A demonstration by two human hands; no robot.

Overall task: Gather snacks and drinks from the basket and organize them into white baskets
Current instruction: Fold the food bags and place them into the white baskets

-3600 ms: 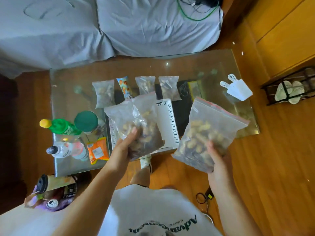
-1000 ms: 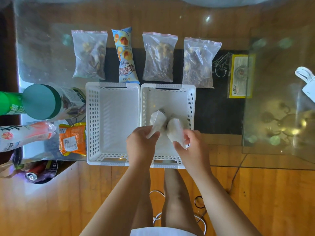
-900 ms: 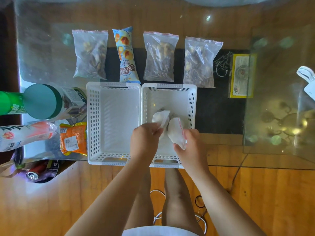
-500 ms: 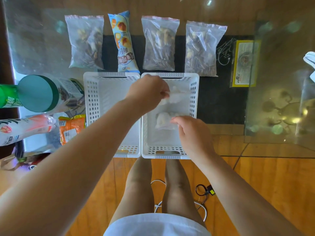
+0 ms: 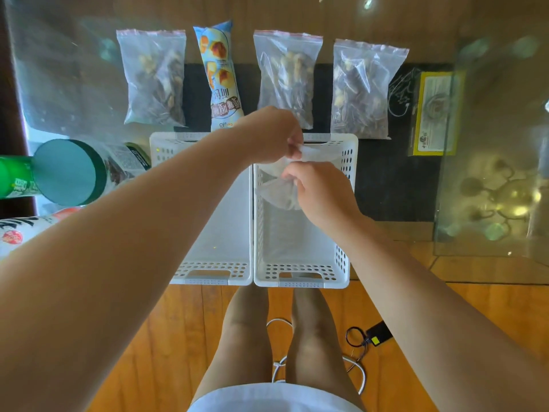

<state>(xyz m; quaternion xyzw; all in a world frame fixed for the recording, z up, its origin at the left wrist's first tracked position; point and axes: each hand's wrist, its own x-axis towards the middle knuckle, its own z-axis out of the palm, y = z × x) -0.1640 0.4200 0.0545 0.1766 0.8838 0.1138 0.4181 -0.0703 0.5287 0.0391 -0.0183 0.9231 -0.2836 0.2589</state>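
Two white baskets stand side by side at the glass table's near edge, the left basket (image 5: 208, 276) and the right basket (image 5: 300, 278). Over the far end of the right basket, my left hand (image 5: 271, 135) pinches the top of a pale clear bag (image 5: 316, 153). Just nearer, my right hand (image 5: 319, 193) grips the top of a second pale bag (image 5: 274, 193), which hangs into that basket. What the bags hold cannot be made out. Behind the baskets lie three zip bags of nuts (image 5: 286, 78) and a blue bread packet (image 5: 221, 75).
At the left are a green-lidded jar (image 5: 68, 171), a green bottle (image 5: 15, 179) and a white-and-red bottle (image 5: 20, 230). A yellow-edged card (image 5: 436, 111) lies under the glass on the right. Cables (image 5: 359, 340) lie on the wooden floor by my legs.
Both hands brought two bags into the right basket and moved from its near end to its far end. My left hand now pinches one bag at the far rim; my right hand has closed on the other.
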